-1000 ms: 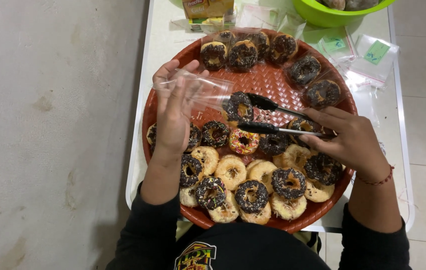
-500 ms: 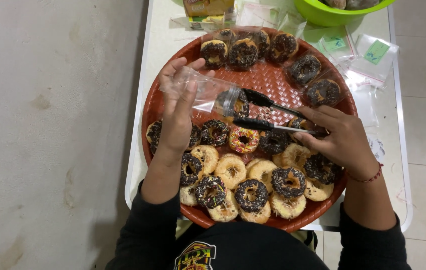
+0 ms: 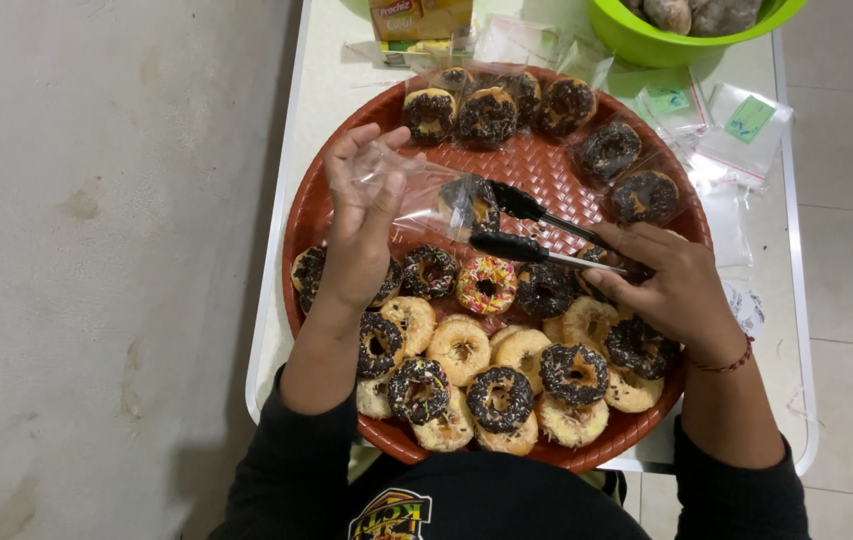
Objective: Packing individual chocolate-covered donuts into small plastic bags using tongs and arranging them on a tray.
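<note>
Chocolate-sprinkled donut (image 3: 471,203) inside a clear plastic bag (image 3: 417,190), above the middle of a round reddish woven tray (image 3: 547,165). Left hand (image 3: 362,225) pinches the bag's left end between its fingers. Right hand (image 3: 672,285) grasps black-tipped tongs (image 3: 537,228), whose tips lie at the bag's mouth beside the donut. Bagged donuts line the tray's far rim; unbagged donuts fill its near half. A green bowl (image 3: 692,40) stands far right on the white table (image 3: 322,90).

Red-brown woven tray (image 3: 547,165); black-tipped tongs (image 3: 532,226); green bowl (image 3: 687,38).
</note>
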